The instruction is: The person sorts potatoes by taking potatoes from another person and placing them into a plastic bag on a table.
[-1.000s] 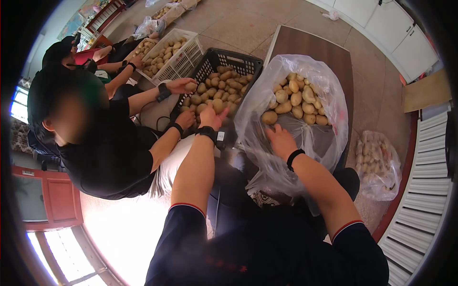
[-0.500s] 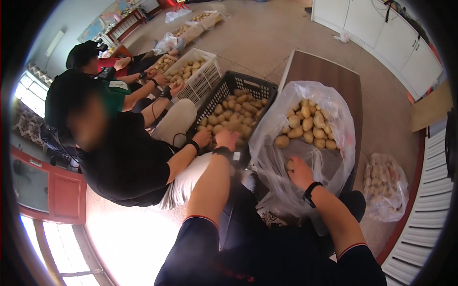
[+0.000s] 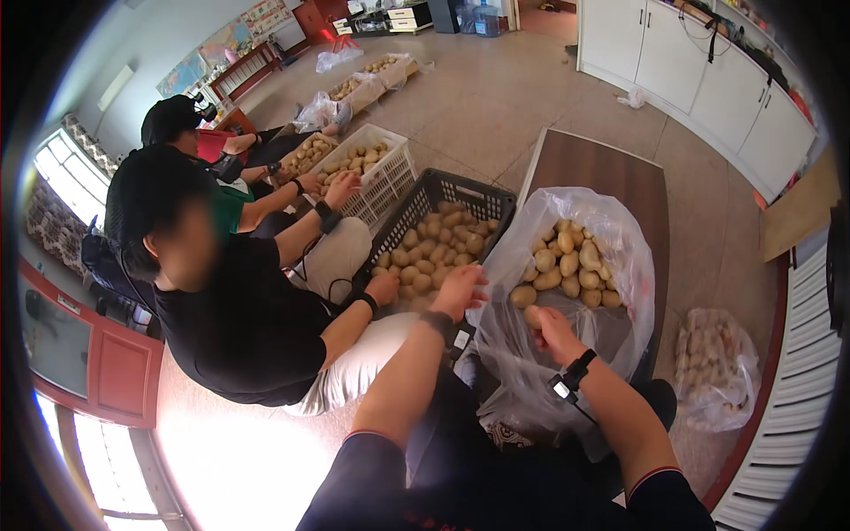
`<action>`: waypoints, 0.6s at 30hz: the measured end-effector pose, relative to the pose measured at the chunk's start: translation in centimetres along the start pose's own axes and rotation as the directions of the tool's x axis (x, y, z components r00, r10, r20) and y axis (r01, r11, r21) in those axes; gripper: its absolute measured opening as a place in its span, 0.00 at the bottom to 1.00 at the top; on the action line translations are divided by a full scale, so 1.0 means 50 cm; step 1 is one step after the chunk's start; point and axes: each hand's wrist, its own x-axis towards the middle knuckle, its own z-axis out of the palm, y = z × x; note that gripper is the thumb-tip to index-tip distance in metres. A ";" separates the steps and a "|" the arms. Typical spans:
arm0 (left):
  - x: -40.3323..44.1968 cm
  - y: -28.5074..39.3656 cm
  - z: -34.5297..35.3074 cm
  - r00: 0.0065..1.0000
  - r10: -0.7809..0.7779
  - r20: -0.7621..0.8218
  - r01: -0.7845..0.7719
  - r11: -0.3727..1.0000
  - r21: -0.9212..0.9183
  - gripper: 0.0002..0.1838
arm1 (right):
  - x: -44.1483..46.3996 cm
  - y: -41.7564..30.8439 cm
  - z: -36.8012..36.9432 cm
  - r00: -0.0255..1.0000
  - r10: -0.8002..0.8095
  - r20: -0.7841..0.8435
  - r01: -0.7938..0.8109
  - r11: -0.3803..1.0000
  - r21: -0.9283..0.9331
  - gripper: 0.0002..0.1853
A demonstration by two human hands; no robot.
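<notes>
My right hand is closed around a potato at the near side of a clear plastic bag. Behind it, more potatoes lie heaped in the bag's far part. My left hand is raised between the bag's left edge and a black crate, its fingers apart and nothing visible in them. Potatoes fill much of that crate. A co-worker's hand reaches in at its near left side, fingers partly hidden.
The bag rests on a brown board. A white crate of potatoes stands beyond the black one. To the right, a tied bag of potatoes sits on the floor. Two people sit close on my left. White cabinets line the far right.
My left hand has moved from over the black crate right towards the bag. My right hand has risen slightly with the potato. The co-worker's farther hand has lifted towards the white crate. The view has tilted up.
</notes>
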 end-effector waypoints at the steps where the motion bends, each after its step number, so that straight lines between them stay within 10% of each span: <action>1: -0.014 0.013 0.011 0.993 -0.109 0.052 0.111 0.993 -0.047 0.21 | 0.001 -0.010 0.007 0.999 0.016 0.052 -0.017 1.000 0.019 0.18; 18: -0.031 0.016 0.038 0.903 -0.135 0.407 0.144 0.990 0.009 0.16 | 0.062 -0.026 0.072 0.953 -0.285 0.105 0.296 0.949 -0.110 0.22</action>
